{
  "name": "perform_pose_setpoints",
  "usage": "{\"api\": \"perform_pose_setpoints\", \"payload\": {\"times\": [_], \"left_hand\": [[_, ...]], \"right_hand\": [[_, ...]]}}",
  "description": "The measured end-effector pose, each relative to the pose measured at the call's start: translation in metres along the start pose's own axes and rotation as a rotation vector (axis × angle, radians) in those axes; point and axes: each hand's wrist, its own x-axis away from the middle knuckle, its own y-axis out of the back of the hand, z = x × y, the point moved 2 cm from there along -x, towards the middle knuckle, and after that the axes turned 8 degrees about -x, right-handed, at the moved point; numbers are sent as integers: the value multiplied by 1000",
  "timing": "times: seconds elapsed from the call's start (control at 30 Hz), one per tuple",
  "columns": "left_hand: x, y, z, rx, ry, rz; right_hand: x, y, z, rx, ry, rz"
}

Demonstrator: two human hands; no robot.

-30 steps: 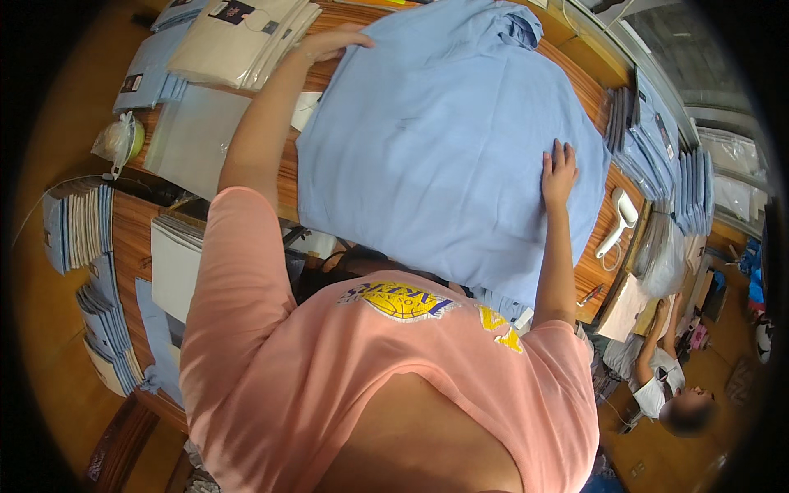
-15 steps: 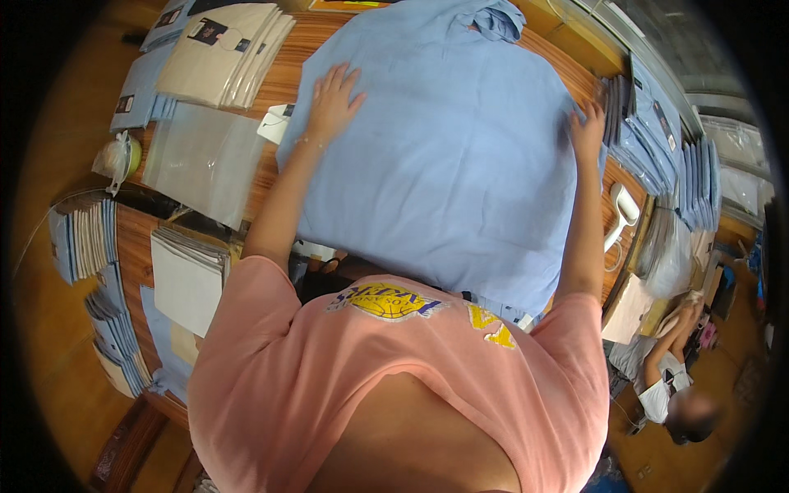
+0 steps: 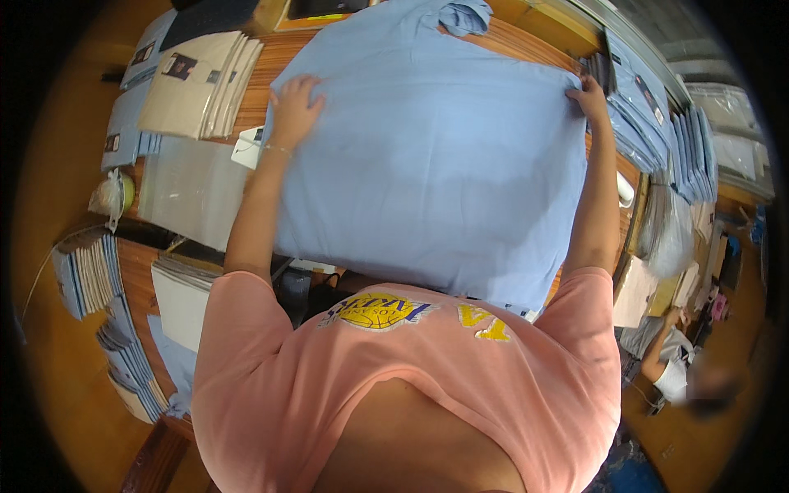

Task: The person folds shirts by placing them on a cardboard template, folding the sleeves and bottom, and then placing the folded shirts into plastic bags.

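A light blue shirt lies spread on the wooden table in front of me, its collar at the far end. My left hand rests on the shirt's upper left edge, fingers apart and slightly bent. At the upper right corner, my right hand pinches the cloth between thumb and fingers. The fabric between my hands lies mostly smooth, with soft folds toward the near side. A white card sits beside my left wrist, partly hidden.
Bagged beige garments and clear plastic sleeves lie at left. Folded blue shirts are stacked at right, close to my right hand. A white device shows beside my right forearm. Another person sits at the lower right.
My left hand has shifted left to the shirt's edge. My right hand has gone from spread fingers to pinching the corner, and the cloth there is drawn up and out.
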Motion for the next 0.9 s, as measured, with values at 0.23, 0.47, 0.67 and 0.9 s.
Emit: {"api": "perform_pose_setpoints", "payload": {"times": [0.23,0.47,0.67,0.9], "left_hand": [[-49,-21,18,84,-240,-159],[-73,-36,39,56,-258,-181],[-11,-8,0,260,-85,-288],[189,19,-43,-21,309,42]], "right_hand": [[88,-49,77,949,484,-174],[105,-86,32,535,313,-162],[158,-73,67,523,467,-192],[359,-30,15,498,13,-140]]}}
